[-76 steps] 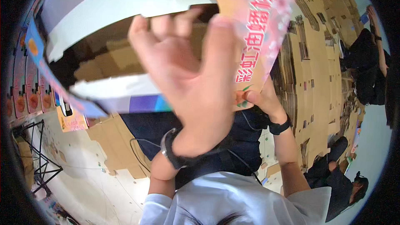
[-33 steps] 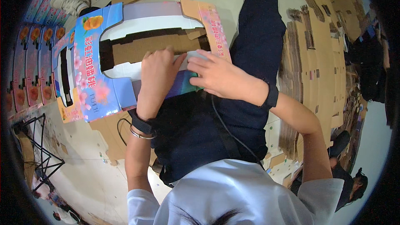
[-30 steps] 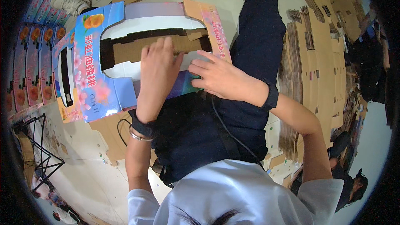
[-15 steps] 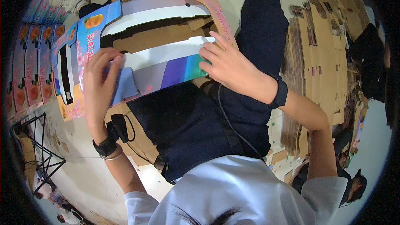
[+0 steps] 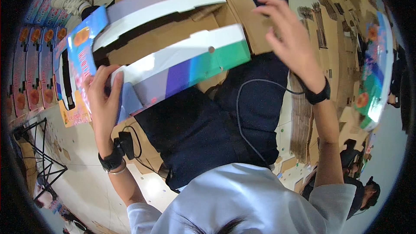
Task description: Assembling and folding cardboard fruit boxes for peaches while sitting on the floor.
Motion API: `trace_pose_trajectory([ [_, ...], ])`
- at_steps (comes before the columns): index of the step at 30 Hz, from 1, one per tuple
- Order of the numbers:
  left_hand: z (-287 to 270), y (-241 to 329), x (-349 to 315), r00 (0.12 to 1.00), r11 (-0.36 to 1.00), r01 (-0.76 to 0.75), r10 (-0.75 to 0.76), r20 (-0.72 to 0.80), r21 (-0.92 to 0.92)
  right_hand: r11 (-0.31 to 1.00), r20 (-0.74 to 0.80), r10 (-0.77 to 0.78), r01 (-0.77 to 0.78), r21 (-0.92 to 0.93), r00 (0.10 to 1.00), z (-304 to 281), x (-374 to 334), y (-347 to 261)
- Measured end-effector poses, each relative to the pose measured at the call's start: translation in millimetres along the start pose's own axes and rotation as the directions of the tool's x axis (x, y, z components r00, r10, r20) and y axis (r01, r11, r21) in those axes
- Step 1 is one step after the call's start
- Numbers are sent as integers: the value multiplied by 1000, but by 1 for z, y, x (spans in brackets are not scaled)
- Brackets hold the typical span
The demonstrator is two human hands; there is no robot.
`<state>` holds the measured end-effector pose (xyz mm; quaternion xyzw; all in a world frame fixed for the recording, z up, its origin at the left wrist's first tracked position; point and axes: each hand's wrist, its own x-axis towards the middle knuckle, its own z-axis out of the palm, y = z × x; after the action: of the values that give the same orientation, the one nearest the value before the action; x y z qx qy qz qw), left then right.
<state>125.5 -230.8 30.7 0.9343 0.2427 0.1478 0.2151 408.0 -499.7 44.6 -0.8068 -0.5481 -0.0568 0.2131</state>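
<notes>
Lifted clear of the carton since half a second ago, the right hand (image 5: 291, 39) now hovers at upper right of the head view, fingers spread, holding nothing. At centre left, the left hand (image 5: 104, 104) clamps the near corner of the printed cardboard carton (image 5: 173, 56) lying across the dark-trousered lap (image 5: 208, 125). Gripped one-sided, the half-folded carton could spring open or slide off.

A packing workshop: flattened cardboard stacks (image 5: 329, 39) and printed cartons (image 5: 32, 60) cover the floor.
</notes>
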Motion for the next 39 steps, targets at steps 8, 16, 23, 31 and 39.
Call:
trace_pose_trajectory([
  [8,7,-29,-16,932,929,244,-304,-196,-279,914,-327,-85,-57,-402,941,-26,26,0],
  [16,12,-19,-32,777,718,373,-588,-225,-588,911,343,19,-157,380,939,83,11,-77],
  [23,25,39,-42,893,924,342,-376,-247,-171,100,613,-53,-607,789,788,144,23,-87],
  [31,37,81,-24,958,945,241,-268,-101,-221,511,198,235,-295,808,952,106,29,-58],
  [39,79,102,-17,994,999,-13,17,108,-35,796,339,125,-298,527,932,125,6,-39],
])
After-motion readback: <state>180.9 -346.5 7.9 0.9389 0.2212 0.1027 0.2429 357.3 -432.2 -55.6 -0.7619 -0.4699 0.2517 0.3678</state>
